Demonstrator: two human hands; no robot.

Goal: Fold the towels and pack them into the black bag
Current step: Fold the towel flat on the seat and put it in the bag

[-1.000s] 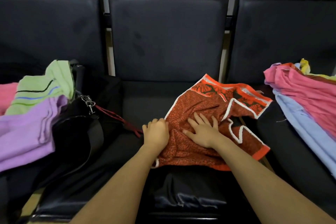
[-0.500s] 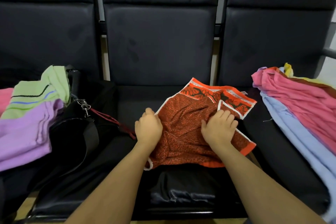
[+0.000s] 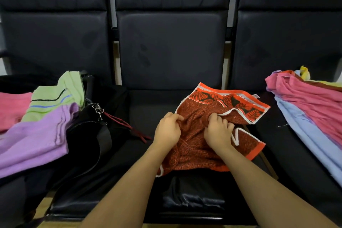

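Note:
An orange-red patterned towel (image 3: 196,146) with white trim lies rumpled on the middle black seat. My left hand (image 3: 168,130) pinches its left edge. Close beside it, my right hand (image 3: 218,131) grips a bunched fold at the towel's middle. The black bag (image 3: 88,135) sits on the left seat with a strap and a metal clip, its opening facing up. A purple towel (image 3: 35,139), a green striped towel (image 3: 55,98) and a pink towel (image 3: 13,107) lie folded on the bag's left side.
A loose pile of pink towels (image 3: 311,102), light blue and yellow towels covers the right seat. A dark red cord (image 3: 127,127) trails from the bag's clip across the seat. Dark cloth (image 3: 194,198) hangs over the middle seat's front edge. Black seat backs rise behind.
My right hand went from lying flat on the towel to curling and gathering a fold at its middle. The far right flap has been pulled inward. My left hand stayed at the left edge.

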